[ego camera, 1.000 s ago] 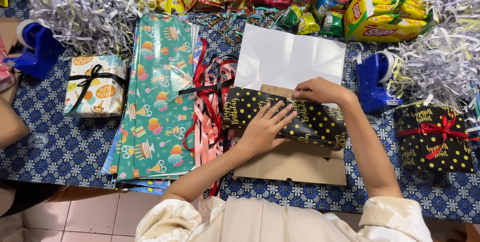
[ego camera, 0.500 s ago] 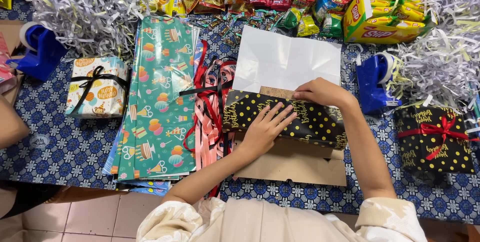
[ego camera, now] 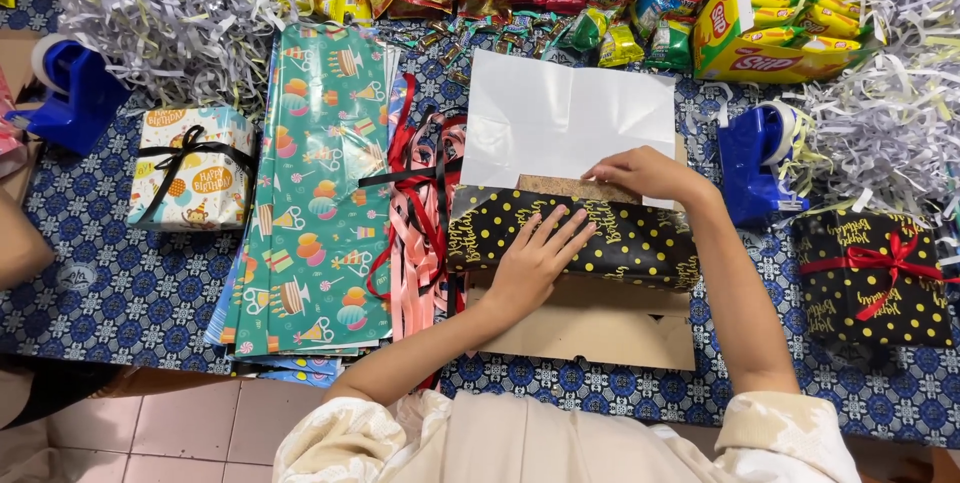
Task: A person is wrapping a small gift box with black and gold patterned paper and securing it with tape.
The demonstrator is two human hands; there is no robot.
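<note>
With the left hand (ego camera: 535,263) flat on the black dotted wrapping paper (ego camera: 620,235) and right hand (ego camera: 645,173) fingers pinching its far edge over the box (ego camera: 590,328), the fold could spring loose.

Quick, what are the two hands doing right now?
Left hand: open, pressed flat on the black dotted wrapping paper.
Right hand: fingers bent, pinching the paper's top edge.

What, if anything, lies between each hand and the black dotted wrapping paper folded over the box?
Nothing visible does. The left hand lies flat on the black dotted wrapping paper, and the right hand touches its upper edge by the box.
</note>
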